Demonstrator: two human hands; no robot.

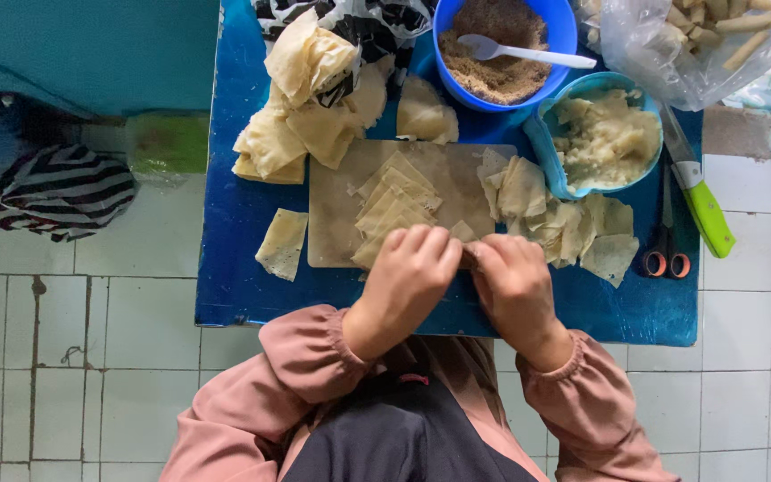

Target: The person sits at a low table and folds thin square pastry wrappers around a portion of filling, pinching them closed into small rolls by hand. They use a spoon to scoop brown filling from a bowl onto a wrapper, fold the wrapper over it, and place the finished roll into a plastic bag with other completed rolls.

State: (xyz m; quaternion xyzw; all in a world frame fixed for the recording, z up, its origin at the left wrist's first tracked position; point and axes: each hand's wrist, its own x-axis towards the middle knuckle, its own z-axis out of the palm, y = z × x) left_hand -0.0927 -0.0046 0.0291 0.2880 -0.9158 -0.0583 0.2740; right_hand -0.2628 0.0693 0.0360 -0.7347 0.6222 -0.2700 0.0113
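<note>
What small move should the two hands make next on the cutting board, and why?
Probably finish rolling the wrapper piece forward. Both the left hand and right hand are curled together over it at the near edge of the cutting board, knuckles up, with only a corner of it showing between them.

Thin pastry sheets (pixel 394 207), centre: matt, dry, slightly crinkled dough. Cutting board (pixel 336 219) beneath: pale, smooth, dull finish. Low table (pixel 234 241): blue, glossy painted top. Two bowls (pixel 560 31), upper right: smooth shiny blue plastic; spoon (pixel 519 54) white plastic. Bag (pixel 644 54), top right: clear glossy film. Knife (pixel 693 187), right: metal blade, green plastic handle. Floor (pixel 73 357): white glazed tile. Sleeves (pixel 261 402), bottom: soft matt pink cloth.
</note>
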